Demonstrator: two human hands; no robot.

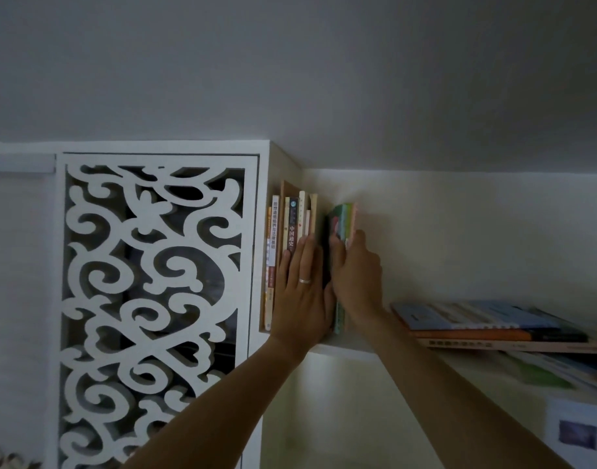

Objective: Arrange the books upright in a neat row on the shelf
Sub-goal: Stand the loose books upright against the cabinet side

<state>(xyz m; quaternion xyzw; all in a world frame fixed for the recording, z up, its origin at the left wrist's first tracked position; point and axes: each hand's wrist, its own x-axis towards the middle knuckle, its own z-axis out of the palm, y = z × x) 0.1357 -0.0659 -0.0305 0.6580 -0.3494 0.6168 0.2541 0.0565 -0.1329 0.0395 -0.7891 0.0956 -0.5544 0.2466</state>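
Note:
Several books [292, 228] stand upright at the left end of a white shelf [344, 350], against the cabinet's side. My left hand [300, 289] lies flat with straight fingers on their spines. Just to the right, my right hand [356, 275] grips a small bunch of green and pink books [344, 220] that stands upright, a narrow dark gap apart from the row. A stack of books [493, 324] lies flat on the same shelf further right.
A white cabinet door with a carved scroll pattern [151, 299] stands left of the shelf. The ceiling is close above. More books lie on a lower level [561, 374] at the right, over a white box with a picture [578, 434].

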